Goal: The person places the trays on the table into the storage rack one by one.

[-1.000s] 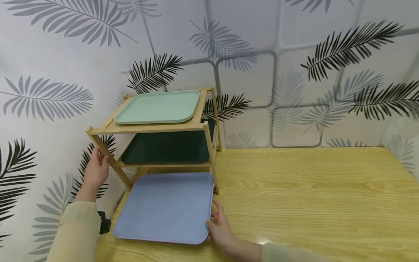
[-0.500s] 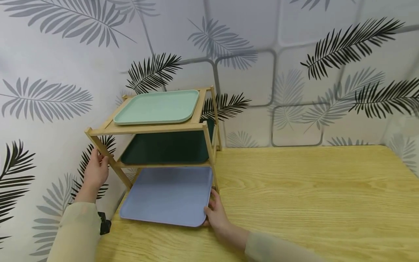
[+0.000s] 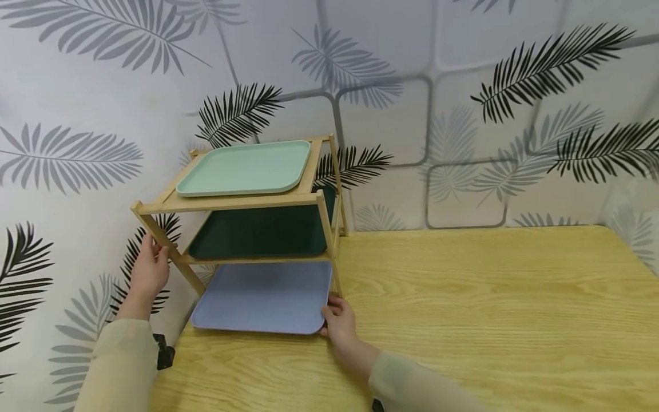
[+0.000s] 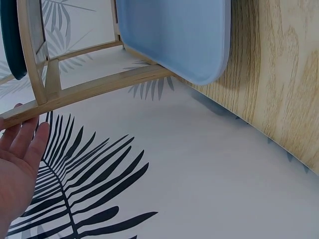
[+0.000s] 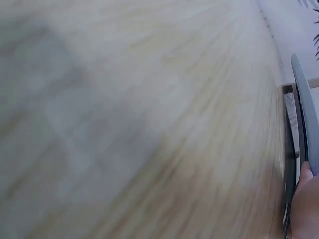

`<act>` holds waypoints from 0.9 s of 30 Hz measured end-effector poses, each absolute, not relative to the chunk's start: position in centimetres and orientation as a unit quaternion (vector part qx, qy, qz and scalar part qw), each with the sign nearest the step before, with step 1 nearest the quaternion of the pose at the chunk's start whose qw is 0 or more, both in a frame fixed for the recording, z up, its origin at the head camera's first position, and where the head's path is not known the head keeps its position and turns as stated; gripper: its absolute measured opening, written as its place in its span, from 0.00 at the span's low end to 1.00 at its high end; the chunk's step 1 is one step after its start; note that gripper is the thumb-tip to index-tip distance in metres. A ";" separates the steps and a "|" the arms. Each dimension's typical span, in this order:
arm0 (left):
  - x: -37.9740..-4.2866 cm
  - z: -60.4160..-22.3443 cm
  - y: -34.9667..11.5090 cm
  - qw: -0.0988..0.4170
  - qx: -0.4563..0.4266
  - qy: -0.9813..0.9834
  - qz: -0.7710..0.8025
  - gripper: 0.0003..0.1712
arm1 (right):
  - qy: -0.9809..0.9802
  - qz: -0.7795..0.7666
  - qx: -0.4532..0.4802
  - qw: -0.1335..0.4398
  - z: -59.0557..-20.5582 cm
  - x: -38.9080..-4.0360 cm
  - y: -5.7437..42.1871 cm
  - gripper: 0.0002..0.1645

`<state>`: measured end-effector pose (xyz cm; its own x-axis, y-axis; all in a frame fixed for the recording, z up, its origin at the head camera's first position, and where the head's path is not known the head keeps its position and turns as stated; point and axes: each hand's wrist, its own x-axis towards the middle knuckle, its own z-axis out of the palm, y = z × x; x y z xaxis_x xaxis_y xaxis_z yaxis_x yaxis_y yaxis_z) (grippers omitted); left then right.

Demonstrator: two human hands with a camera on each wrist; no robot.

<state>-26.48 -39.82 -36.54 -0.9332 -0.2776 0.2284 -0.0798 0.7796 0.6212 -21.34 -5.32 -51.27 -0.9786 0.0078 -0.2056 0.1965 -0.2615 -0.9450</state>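
Observation:
A three-tier wooden rack [image 3: 247, 202] stands against the wall on the left. My left hand [image 3: 149, 272] holds its left front post, with the fingers [image 4: 20, 137] reaching behind the wood in the left wrist view. A blue-lavender tray [image 3: 265, 297] lies partly inside the bottom tier, its front part sticking out toward me. My right hand [image 3: 341, 323] pinches this tray's right edge near the front corner, thumb on top. On the middle tier lies a dark green tray [image 3: 262, 232]. The top tier bears a mint green tray [image 3: 247, 167].
The wooden table [image 3: 489, 315] stretches to the right of the rack. A wall [image 3: 381, 194] with a leaf pattern runs behind and along the left side. In the right wrist view the tabletop is blurred.
My right hand has pushed the blue-lavender tray away from me, deeper under the middle tier. The left hand has stayed on the rack's post.

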 end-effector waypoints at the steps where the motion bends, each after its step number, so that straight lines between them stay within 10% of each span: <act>1: -26.5 -36.6 -39.8 0.153 0.097 -0.930 -0.320 0.22 | 0.604 -0.790 0.087 0.060 -51.3 -21.4 -5.2 0.21; 27: -26.3 -36.3 -39.6 0.157 0.085 -0.929 -0.325 0.21 | 0.695 -0.671 -0.186 0.180 -51.3 -20.6 -1.2 0.16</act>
